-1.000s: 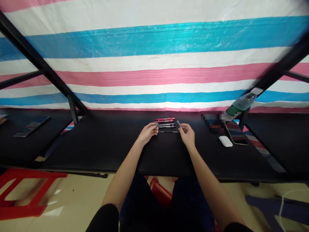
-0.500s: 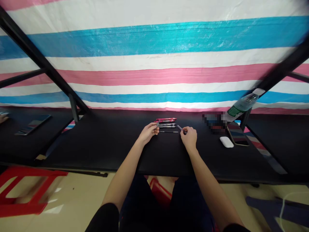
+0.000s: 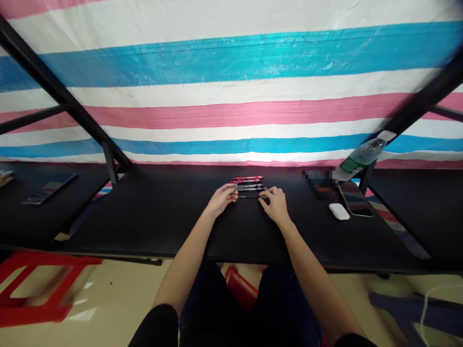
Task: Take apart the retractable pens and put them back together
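Observation:
My left hand [image 3: 221,199] is closed, with a small grey pen part [image 3: 236,185] pinched between thumb and fingertips. A thin dark pen refill [image 3: 248,197] lies on the black table, its left end close to my left fingers. At its right end, the thumb and forefinger of my right hand [image 3: 275,206] close around it. Part of a pen barrel [image 3: 265,189] shows just behind the right fingertips; I cannot tell if that hand touches it. Beyond the hands lie several clear pens with dark parts [image 3: 250,187] and red pens [image 3: 248,180], side by side.
To the right are a white earbud case [image 3: 339,211], a phone [image 3: 356,198], a blurred-out patch and a leaning water bottle [image 3: 363,156]. Another phone [image 3: 49,188] and a person's hand [image 3: 5,179] are far left. Black metal posts [image 3: 65,96] flank the table before a striped sheet.
My right hand has moved left from beside the refill to its right end. The pen barrel it held now shows only partly behind its fingers. My left hand stays in place.

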`<state>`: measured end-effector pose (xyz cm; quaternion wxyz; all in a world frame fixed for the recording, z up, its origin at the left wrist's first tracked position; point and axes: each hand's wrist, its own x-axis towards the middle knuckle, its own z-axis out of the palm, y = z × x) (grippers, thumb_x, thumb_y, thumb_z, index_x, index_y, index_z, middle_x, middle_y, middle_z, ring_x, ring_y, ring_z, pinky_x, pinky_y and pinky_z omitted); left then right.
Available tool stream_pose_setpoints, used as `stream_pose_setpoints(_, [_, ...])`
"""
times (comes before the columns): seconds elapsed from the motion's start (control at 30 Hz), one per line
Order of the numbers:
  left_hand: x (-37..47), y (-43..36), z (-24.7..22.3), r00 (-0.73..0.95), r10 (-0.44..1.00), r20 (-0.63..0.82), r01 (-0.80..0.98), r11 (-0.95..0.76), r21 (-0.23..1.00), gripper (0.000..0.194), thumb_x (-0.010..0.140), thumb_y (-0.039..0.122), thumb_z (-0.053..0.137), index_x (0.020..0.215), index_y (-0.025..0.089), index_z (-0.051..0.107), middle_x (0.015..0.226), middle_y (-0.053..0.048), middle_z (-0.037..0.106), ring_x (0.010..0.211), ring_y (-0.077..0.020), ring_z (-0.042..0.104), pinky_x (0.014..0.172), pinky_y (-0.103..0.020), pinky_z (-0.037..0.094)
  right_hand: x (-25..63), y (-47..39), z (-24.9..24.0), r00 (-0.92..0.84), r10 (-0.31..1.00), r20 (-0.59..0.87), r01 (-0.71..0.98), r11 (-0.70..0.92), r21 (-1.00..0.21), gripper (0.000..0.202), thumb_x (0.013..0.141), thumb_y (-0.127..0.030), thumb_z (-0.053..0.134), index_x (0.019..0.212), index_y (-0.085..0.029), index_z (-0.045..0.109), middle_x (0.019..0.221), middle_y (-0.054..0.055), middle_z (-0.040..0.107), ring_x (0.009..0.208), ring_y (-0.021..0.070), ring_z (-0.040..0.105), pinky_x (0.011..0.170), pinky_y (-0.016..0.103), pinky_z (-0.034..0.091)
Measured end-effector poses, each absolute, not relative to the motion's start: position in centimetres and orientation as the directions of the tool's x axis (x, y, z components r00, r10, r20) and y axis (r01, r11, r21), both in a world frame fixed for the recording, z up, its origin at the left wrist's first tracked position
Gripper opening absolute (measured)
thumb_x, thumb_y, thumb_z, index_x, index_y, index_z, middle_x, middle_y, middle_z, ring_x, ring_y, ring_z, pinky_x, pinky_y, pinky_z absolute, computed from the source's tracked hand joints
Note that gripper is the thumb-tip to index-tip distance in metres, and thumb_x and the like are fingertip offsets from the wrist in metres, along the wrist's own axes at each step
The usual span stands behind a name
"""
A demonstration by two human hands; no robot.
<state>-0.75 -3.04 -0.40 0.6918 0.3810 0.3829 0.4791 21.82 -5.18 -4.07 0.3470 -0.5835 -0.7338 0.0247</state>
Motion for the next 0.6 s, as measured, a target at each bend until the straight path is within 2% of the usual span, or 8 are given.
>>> stream_pose_setpoints(0.13, [-0.6,-3.0,-0.5,0.249,0.955,-0.160,-0.383,0.249,0.890,0.025,0.074,0.027,0.072,0.091,0.013,0.061,0.070,-0.002,0.059,0.060,-0.0108,0.055,0.057,-0.025,0.039,21.8,-5.2,-4.1,-0.118,0.880,0.461,0.852,0.328,-0.409,0.010,0.082,-0.027,0.061,0.082,-0.023,0.070,0.093,0.009,0.054,0.088,0.0262,0.046,0.078,0.040,0.038])
stream_pose_setpoints(0.27, [-0.6,-3.1,-0.1,0.254,0.956,-0.146,-0.431,0.247,0.868,0.026,0.082,0.036,0.067,0.085,0.011,0.064,0.057,0.003,0.043,0.049,-0.0070,0.041,0.048,-0.023,0.030,21.6,-5.3,-3.8,-0.134,0.878,0.459,0.811,0.363,-0.459,0.009,0.082,-0.024,0.060,0.079,-0.023,0.069,0.096,0.010,0.056,0.090,0.0264,0.048,0.081,0.041,0.040])
stream_pose_setpoints(0.37, [-0.6,-3.2,0.2,0.240,0.961,-0.140,-0.460,0.239,0.855,0.033,0.086,0.044,0.062,0.077,0.012,0.061,0.052,0.005,0.033,0.044,-0.0060,0.032,0.044,-0.023,0.025,21.5,-5.4,-3.2,-0.076,0.871,0.486,0.714,0.388,-0.583,0.011,0.083,-0.025,0.058,0.078,-0.023,0.067,0.094,0.009,0.059,0.092,0.0263,0.050,0.085,0.043,0.041])
stream_pose_setpoints(0.47, [-0.7,-3.2,0.3,0.222,0.965,-0.138,-0.462,0.229,0.857,0.037,0.087,0.049,0.060,0.074,0.014,0.058,0.050,0.006,0.032,0.042,-0.0059,0.031,0.044,-0.022,0.024,21.5,-5.5,-2.5,0.072,0.872,0.484,0.574,0.360,-0.736,0.011,0.084,-0.030,0.058,0.078,-0.024,0.065,0.089,0.007,0.063,0.088,0.0242,0.053,0.082,0.040,0.043])
stream_pose_setpoints(0.6, [-0.7,-3.0,-0.1,0.202,0.972,-0.123,-0.436,0.201,0.877,0.035,0.086,0.048,0.061,0.078,0.014,0.059,0.050,0.005,0.040,0.044,-0.0073,0.038,0.045,-0.023,0.028,21.4,-5.6,-1.9,0.197,0.931,0.308,0.240,0.259,-0.936,0.016,0.081,-0.039,0.063,0.079,-0.023,0.064,0.077,0.004,0.066,0.071,0.0187,0.056,0.070,0.034,0.045])
